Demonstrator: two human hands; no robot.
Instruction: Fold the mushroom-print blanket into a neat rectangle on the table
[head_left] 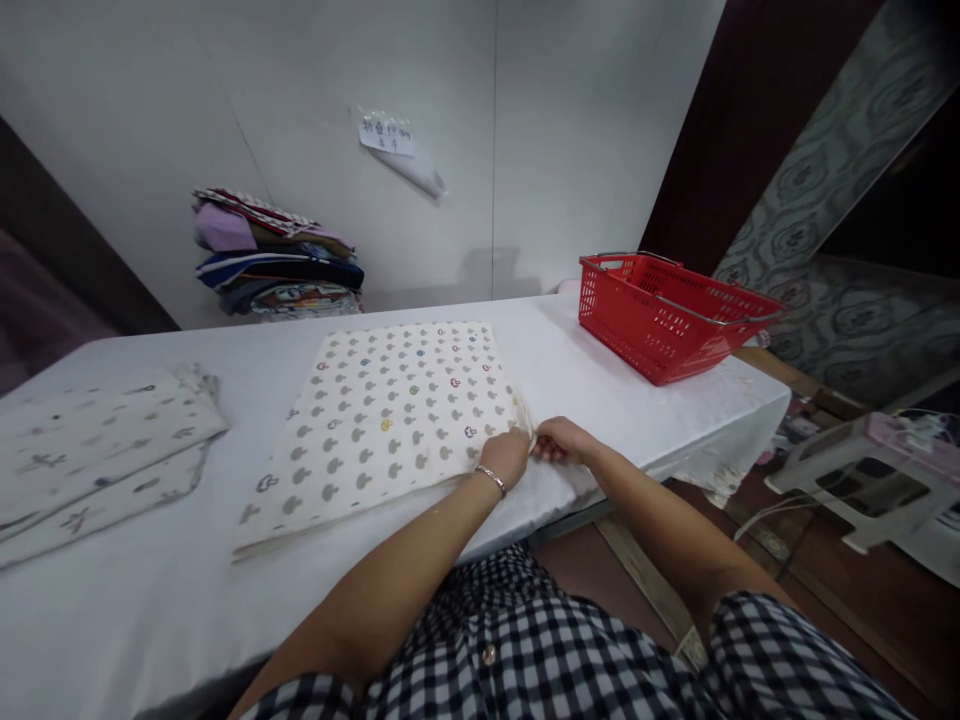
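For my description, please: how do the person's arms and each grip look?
The sleeves are short, in black and white checks; the forearms are bare. A silver-coloured bracelet circles the left wrist. Left grip and right grip wear no gloves.

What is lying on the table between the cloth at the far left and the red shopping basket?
The head view shows the mushroom-print cloth there, left hand and right hand at its near-right corner.

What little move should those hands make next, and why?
Probably smooth out the patterned cloth at its near right corner: the left hand and right hand seem to pinch it there, where it looks gathered, while most of it lies flat.
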